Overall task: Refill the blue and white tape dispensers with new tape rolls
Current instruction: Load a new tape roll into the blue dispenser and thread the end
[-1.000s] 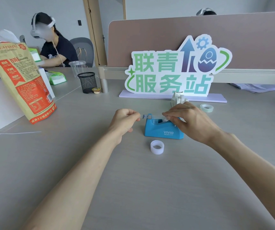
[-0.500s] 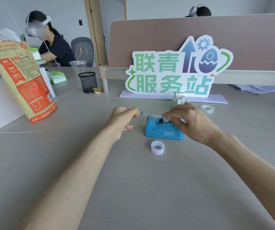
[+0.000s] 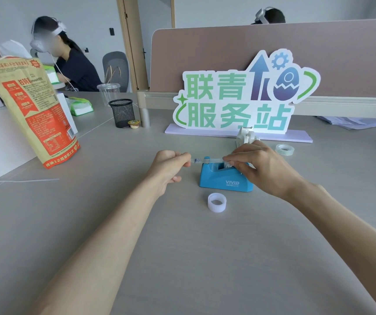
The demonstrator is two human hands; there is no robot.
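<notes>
Both forearms reach forward, the left hand (image 3: 170,165) fisted in a pinch, the right hand (image 3: 264,168) palm-down with fingers curled.

Single head view: your camera looks forward and down over the grey laminate desk (image 3: 91,223), forearms reaching in from below, pink partition panel (image 3: 228,53) facing you.

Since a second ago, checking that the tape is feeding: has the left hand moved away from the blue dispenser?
Yes. The left hand has drawn slightly left, away from the blue dispenser, stretching the tape strip over its cutter.
</notes>
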